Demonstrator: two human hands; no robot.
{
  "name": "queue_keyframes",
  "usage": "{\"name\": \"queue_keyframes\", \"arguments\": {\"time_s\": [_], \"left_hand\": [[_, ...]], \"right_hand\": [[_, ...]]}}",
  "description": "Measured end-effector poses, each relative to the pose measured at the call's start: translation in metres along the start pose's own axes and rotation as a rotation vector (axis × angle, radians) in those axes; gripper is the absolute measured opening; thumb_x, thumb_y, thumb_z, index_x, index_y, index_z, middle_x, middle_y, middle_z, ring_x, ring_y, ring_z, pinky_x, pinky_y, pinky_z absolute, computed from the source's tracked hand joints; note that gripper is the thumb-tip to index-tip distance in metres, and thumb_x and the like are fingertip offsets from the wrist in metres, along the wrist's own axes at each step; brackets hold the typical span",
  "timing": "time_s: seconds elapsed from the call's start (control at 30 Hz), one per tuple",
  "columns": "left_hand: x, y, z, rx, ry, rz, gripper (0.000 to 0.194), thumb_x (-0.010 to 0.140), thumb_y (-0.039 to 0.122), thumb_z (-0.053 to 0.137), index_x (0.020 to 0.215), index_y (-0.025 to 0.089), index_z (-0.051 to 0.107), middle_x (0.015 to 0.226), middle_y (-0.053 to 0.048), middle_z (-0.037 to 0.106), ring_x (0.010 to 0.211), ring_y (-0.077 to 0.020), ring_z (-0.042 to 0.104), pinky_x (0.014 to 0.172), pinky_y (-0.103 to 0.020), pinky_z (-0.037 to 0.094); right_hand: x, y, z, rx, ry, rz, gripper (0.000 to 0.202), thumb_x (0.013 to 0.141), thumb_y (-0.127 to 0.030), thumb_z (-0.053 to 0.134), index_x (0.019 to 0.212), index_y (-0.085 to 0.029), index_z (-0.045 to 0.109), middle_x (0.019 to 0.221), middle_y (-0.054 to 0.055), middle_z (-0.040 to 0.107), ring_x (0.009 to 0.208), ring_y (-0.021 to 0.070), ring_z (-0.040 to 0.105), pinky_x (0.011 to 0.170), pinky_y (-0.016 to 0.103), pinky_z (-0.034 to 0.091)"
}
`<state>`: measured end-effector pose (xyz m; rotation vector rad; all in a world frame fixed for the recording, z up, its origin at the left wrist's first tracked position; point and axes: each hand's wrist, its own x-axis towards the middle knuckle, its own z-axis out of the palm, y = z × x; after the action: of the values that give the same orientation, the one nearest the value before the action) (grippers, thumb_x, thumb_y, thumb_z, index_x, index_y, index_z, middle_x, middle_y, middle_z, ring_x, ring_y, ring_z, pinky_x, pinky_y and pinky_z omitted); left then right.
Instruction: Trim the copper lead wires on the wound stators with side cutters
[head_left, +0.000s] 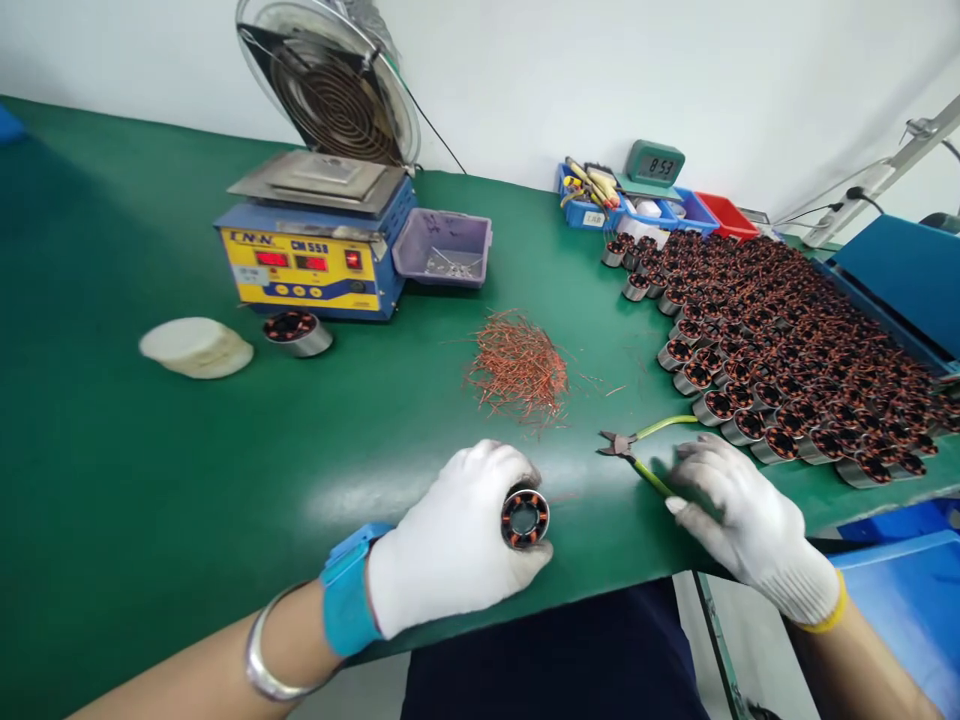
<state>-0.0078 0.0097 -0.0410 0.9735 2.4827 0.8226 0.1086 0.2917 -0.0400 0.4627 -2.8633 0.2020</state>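
My left hand [457,535], in a white glove, is closed around a motor stator [525,518]. Its ring end with copper windings faces up toward me. My right hand [739,515], also gloved, is at the handle ends of a pair of diagonal cutters [619,444] with green grips. The thumb is at the lower handle's tip, and the curled fingers stay apart from the thumb, not wrapped round the grips. The cutters' jaws are parted and point left. Ahead of my hands lies a heap of clipped copper wire [519,365].
Many stators [780,350] stand packed at the right. A blue-and-yellow solder pot [315,250], a purple tray [442,250], a fan [330,90], a single stator [298,334] and a white round pad [196,347] are at the left. Tool bins [589,205] and a clock [655,163] stand behind.
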Motion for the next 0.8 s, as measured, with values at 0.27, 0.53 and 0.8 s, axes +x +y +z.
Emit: {"name": "queue_keyframes", "arguments": {"time_s": [0.27,0.53,0.8], "left_hand": [[0.005,-0.001,0.012,-0.373,-0.037,-0.158,0.059,0.07,0.028,0.052,0.126,0.012,0.056,0.104,-0.009,0.071,0.095,-0.0239,0.067,0.092,-0.04,0.051],[0.007,-0.007,0.013,-0.611,0.067,-0.311,0.055,0.077,0.037,0.055,0.127,0.012,0.054,0.095,-0.008,0.07,0.078,-0.0208,0.065,0.074,-0.036,0.053],[0.011,-0.008,0.015,-0.889,0.097,-0.328,0.057,0.076,0.04,0.06,0.123,0.009,0.053,0.089,-0.009,0.067,0.069,-0.0174,0.061,0.065,-0.032,0.05]], "right_hand": [[-0.003,-0.016,0.021,-0.036,-0.164,0.224,0.089,0.061,-0.054,0.077,0.133,-0.008,0.049,0.141,0.026,0.039,0.127,0.0424,0.042,0.098,0.054,0.045],[0.015,-0.016,0.006,-0.104,-0.374,0.289,0.081,0.075,-0.041,0.063,0.144,-0.008,0.038,0.139,0.023,0.044,0.125,0.0389,0.044,0.095,0.05,0.047],[0.033,-0.037,0.01,-0.381,-0.498,0.329,0.022,0.083,-0.02,0.051,0.099,-0.014,0.064,0.086,0.012,0.06,0.077,0.0299,0.058,0.067,0.042,0.048]]}}
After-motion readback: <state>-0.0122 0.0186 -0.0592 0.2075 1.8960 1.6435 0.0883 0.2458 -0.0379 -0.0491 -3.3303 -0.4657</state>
